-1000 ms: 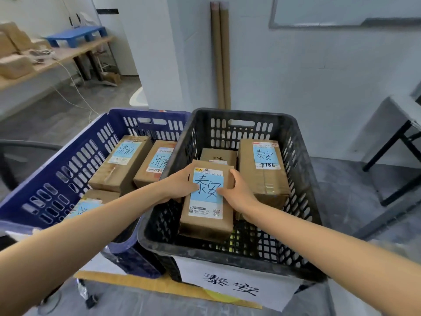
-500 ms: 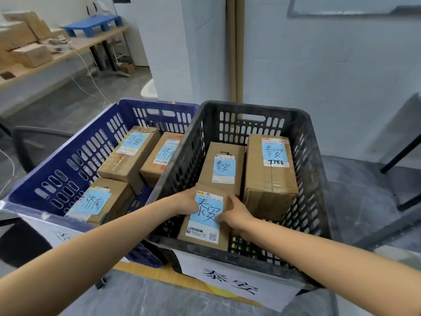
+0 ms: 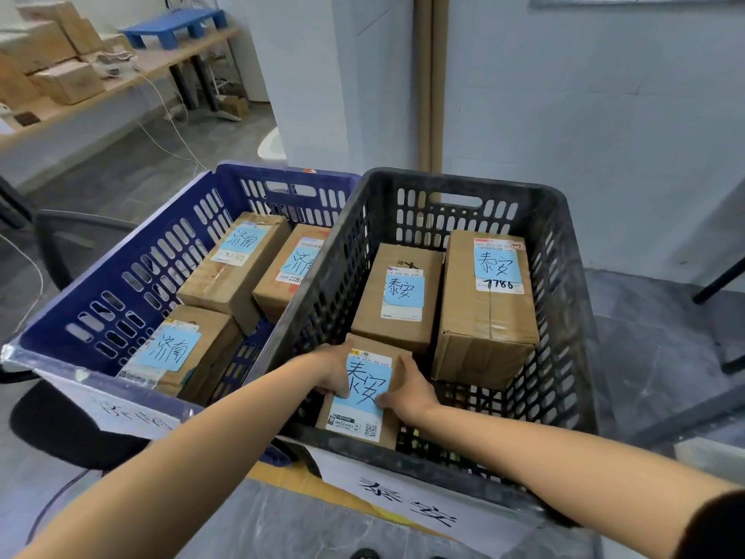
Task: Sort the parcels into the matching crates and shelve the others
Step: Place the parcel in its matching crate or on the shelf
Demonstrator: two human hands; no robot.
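Observation:
A brown parcel with a blue handwritten label [image 3: 365, 413] lies at the near left of the black crate [image 3: 572, 336], low inside it. My left hand [image 3: 332, 373] grips its left edge and my right hand [image 3: 407, 387] grips its right edge, thumb on the label. Two more labelled parcels sit behind it: a flat one [image 3: 401, 294] and a taller one [image 3: 490, 312]. The blue crate [image 3: 109, 300] on the left holds three parcels with a different blue label.
White paper signs hang on the front of both crates. A wooden bench [image 3: 133, 74] with several cardboard boxes and a blue stool stands at the far left. A black chair [image 3: 60, 421] sits near left. White wall and cardboard tubes [image 3: 429, 82] rise behind the crates.
Both hands have lowered the parcel from above the crate rim down into the near left of the black crate. The view has shifted closer and lower.

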